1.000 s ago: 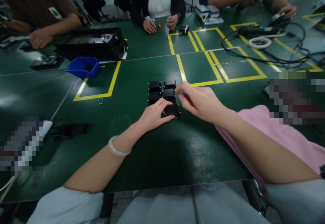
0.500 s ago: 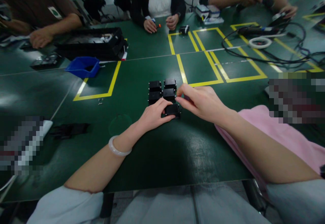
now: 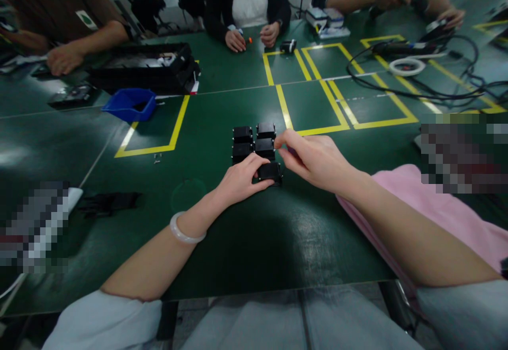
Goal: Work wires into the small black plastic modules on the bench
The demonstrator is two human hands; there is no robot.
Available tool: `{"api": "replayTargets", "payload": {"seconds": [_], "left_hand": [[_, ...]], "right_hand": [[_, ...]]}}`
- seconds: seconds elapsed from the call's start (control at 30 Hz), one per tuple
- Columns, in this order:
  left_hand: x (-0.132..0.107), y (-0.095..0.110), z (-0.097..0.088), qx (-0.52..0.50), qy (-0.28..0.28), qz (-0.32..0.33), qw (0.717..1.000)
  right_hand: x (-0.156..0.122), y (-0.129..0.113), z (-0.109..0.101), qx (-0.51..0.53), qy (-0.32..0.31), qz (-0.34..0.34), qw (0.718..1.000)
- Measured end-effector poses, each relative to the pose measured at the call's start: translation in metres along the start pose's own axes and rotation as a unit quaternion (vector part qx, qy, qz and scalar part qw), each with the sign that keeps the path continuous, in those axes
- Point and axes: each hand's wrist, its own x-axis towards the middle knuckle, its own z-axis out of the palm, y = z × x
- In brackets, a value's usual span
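Observation:
Several small black rectangular blocks with shiny points at their corners stand in two columns on the green table. My left hand (image 3: 244,178) is closed around the nearest black block (image 3: 270,171), thumb on its near side and fingers on its far side. Close by on the right, my right hand (image 3: 311,154) has its thumb and index finger curled together in a pinch. Its fingertips are beside the right-hand middle black block (image 3: 264,146); anything between them is too small to make out. My left hand partly covers another black block (image 3: 242,151).
A blue bin (image 3: 130,104) and black trays (image 3: 143,70) sit to the left, with dark parts (image 3: 109,202) nearer me. Pink cloth (image 3: 413,196) lies under my right forearm. Black cables (image 3: 428,94) coil at the far right. Three people sit opposite.

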Motion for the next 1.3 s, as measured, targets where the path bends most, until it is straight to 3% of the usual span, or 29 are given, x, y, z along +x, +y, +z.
{"api": "replayTargets", "payload": {"seconds": [1.3], "left_hand": [[0.0003, 0.0, -0.0007, 0.001, -0.008, -0.002, 1.0]], "right_hand": [[0.0008, 0.0009, 0.0012, 0.007, 0.01, 0.006, 1.0]]}}
